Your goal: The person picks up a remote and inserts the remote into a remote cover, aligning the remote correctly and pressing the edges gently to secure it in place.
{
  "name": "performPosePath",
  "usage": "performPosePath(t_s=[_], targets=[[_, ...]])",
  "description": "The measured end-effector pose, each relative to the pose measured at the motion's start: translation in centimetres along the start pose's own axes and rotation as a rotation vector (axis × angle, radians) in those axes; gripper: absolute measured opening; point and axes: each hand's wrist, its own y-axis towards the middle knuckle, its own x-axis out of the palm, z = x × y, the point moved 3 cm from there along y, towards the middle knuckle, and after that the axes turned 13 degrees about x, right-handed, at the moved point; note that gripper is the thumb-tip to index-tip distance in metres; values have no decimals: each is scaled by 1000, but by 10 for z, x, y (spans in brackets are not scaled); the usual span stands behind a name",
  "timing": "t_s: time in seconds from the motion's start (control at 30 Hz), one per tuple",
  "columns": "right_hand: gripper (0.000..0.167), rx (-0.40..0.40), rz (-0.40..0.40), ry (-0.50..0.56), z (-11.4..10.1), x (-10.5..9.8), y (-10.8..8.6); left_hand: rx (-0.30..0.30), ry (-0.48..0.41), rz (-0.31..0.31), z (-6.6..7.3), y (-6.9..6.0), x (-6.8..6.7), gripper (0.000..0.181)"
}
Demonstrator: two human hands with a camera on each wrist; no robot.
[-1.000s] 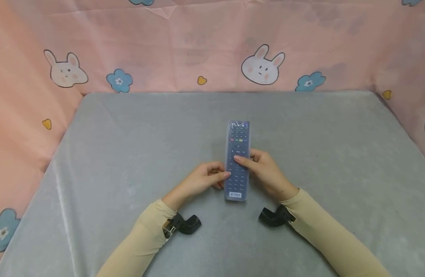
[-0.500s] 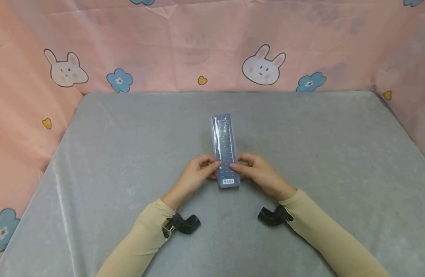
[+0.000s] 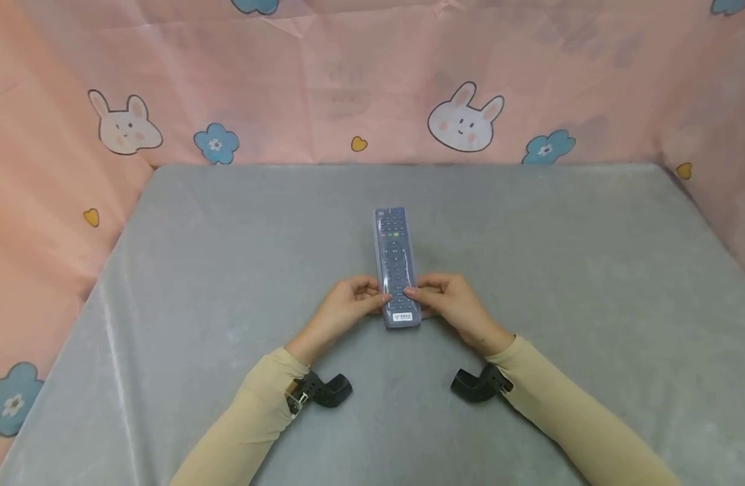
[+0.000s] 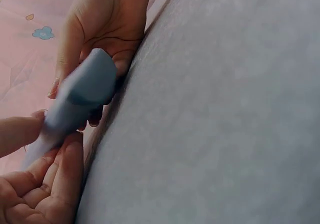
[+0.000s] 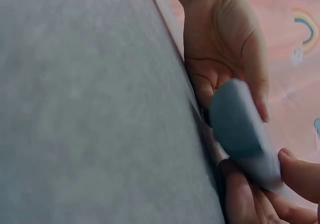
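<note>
A remote control in a clear sleeve is held between two hands over the middle of the table, button side up, its white label end toward the person. The left hand pinches its left edge near that end, thumb on top and fingers beneath. On the opposite edge the right hand grips it the same way, its thumb on the lower buttons. In the left wrist view the remote's near end is blurred, with both hands around it. The right wrist view also shows this end; the buttons are not visible there.
A grey cloth-covered table lies under the hands. Behind it and at both sides hangs a pink curtain with rabbits, flowers and hearts. Black curved mounts are strapped at both wrists.
The remote has shifted left and tilted slightly leftward. The right hand has slid down to its lower end, level with the left hand. Glare on its face has lessened since half a second ago.
</note>
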Motion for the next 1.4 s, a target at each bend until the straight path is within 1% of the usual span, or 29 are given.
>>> performPosePath(t_s=[0.17,0.3,0.4,0.5,0.6,0.67,0.87,1.03,1.27,1.4], targets=[[26,-30,56,-29,-2,-1,1,12,35,7,-1,1,-1,22],[22,-20,96,-100,1,0,1,11,62,18,-5,0,-1,22],[21,-10,116,-150,3,0,0,14,65,18,-6,-1,0,22],[21,-1,118,-162,4,1,0,9,77,18,-6,-1,1,23],[23,-4,122,-155,2,0,0,13,101,31,-4,-1,1,23],[23,-12,122,-139,1,0,1,19,132,46,-2,0,0,23],[25,-5,75,-109,4,-1,-1,24,191,70,-1,-1,-2,18],[25,3,90,-121,3,-3,0,49,198,71,2,1,-2,19],[23,14,72,-158,4,-1,0,30,254,58,-2,-1,-4,20],[22,2,74,-164,1,-1,-1,45,253,55,-1,0,-4,21]])
